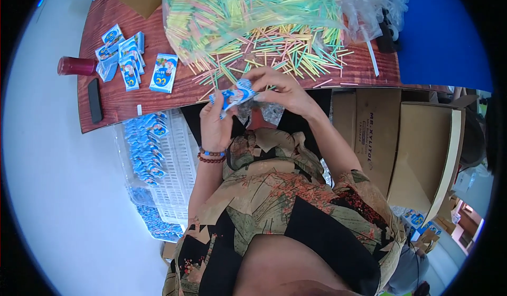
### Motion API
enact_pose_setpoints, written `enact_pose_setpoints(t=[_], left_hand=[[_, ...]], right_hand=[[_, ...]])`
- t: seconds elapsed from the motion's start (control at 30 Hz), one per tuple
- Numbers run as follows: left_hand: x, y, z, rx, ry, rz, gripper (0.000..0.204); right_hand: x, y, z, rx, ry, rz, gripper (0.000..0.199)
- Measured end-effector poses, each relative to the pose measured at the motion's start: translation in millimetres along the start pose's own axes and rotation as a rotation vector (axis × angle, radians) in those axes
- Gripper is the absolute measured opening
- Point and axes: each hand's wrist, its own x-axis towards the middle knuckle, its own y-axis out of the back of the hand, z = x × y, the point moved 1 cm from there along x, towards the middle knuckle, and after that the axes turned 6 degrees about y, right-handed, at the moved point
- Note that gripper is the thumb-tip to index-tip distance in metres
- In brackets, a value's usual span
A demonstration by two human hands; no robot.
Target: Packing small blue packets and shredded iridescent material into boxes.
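Observation:
A small blue and white packet [235, 96] is held tilted in front of my chest, near the table's front edge. My left hand [215, 123] pinches its left end between thumb and fingers. At its right end, the thumb and fingers of my right hand [285, 92] close on it. Whether anything sticks out between the right fingertips is too small to tell. Just beyond my hands, loose thin sticks [296, 53] in pink, yellow and green spill from a large clear bag [253, 5]. Similar packets [129, 63] lie in a pile at left, with one packet [163, 73] apart.
On the reddish wooden table [182, 87] are a dark red jar [77, 66] and a black phone-like object [95, 100] at left. White crates [171, 164] of packets stand below left. Cardboard boxes [422, 153] stand at right. Crumpled clear plastic [372, 5] lies far right.

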Motion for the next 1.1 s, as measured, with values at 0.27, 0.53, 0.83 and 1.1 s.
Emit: enact_pose_setpoints(t=[0.27, 0.53, 0.83, 1.1], left_hand=[[4.9, 21.5, -2.8, -0.022, -0.033, 0.057, 0.02], [2.3, 20.5, -1.7, -0.047, -0.055, 0.068, 0.018], [4.3, 25.7, -1.3, -0.031, -0.022, 0.052, 0.018], [3.3, 19.7, -0.5, -0.039, -0.026, 0.064, 0.019]], right_hand=[[-15.2, 48.1, -11.8, -1.512, 0.004, -0.029, 0.084], [28.8, 89.3, 13.3, -1.595, 0.154, -0.167, 0.083], [42.5, 99.8, 12.7, -1.622, 0.244, -0.229, 0.066], [38.8, 92.6, 18.6, -1.666, 0.281, -0.169, 0.037]])
